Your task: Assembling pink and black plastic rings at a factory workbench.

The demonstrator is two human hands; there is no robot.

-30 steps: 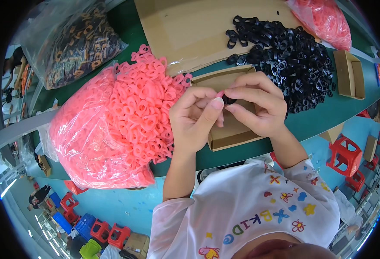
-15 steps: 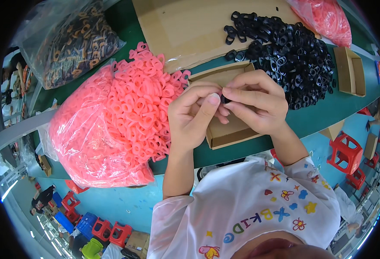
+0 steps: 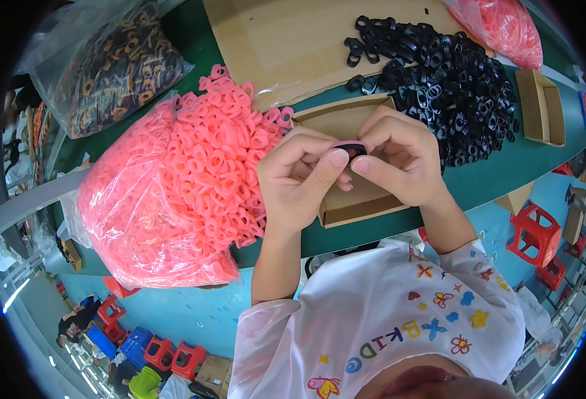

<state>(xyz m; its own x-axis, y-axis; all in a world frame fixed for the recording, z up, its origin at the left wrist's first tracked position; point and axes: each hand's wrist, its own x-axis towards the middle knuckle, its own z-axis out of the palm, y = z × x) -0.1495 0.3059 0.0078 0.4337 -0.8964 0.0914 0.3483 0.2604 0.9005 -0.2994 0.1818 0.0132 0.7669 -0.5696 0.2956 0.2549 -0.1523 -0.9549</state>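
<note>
Pinched between the thumbs and fingers of my left hand (image 3: 296, 178) and my right hand (image 3: 407, 163) is a small black ring with a pink ring along its upper edge (image 3: 350, 145). The two parts touch; how far one sits inside the other is partly hidden by my fingers. Both hands are closed on it, above a shallow cardboard tray (image 3: 359, 213). Loose pink rings (image 3: 216, 156) lie heaped left of my left hand, spilling from a clear plastic bag (image 3: 123, 199). Beyond my right hand is a pile of black rings (image 3: 462, 93).
At the back left, a clear bag (image 3: 120, 73) holds black and orange rings. A flat cardboard sheet (image 3: 293, 46) lies at the back of the green table (image 3: 506, 169). On the right stand a small open box (image 3: 539, 110) and another pink bag (image 3: 499, 30). Red stools (image 3: 532, 233) are on the floor.
My right fingers have turned and spread a little, and the piece has tilted up so its pink edge and black body now show. Both hands stay over the tray.
</note>
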